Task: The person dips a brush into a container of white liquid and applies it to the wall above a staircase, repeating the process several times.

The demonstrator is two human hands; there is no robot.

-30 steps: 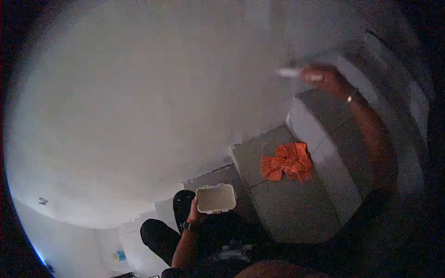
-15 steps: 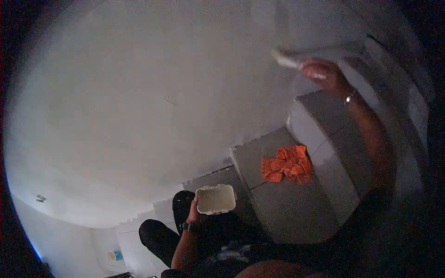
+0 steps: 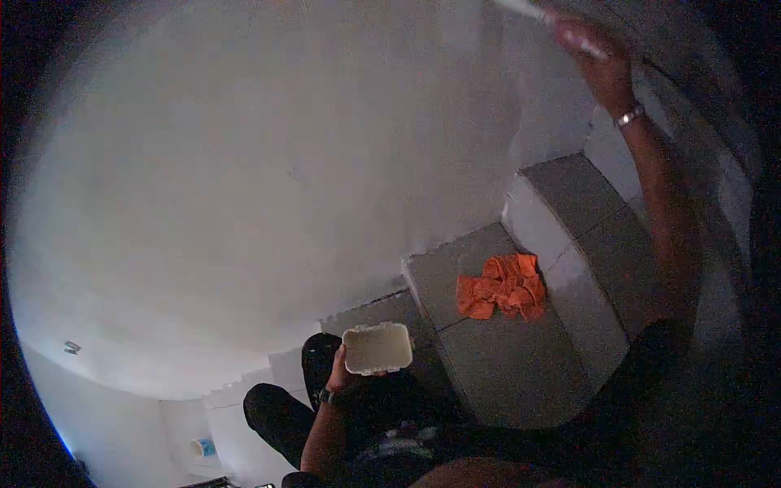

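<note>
White wall fills most of my view, curving down beside a flight of grey steps. My right hand is raised to the top edge of the picture, its fingers closed round a slim pale tool whose far end meets the wall. The tool is too blurred for me to tell a brush from a roller. The arm is stretched full up, which I judge that high patch demands. A bracelet sits on that wrist.

My left hand is low and close to my body, fingers curled under a white tub with the thumb at its near rim. I hold it level, mouth up, I take it so the contents stay in and within reach of the tool. A watch is on that wrist.

Below the tub, my dark shoes stand on the lower steps. An orange cloth lies crumpled on a higher step near the wall, apart from my feet. What hampers me, as I judge it, is the stair itself, with its narrow treads.
</note>
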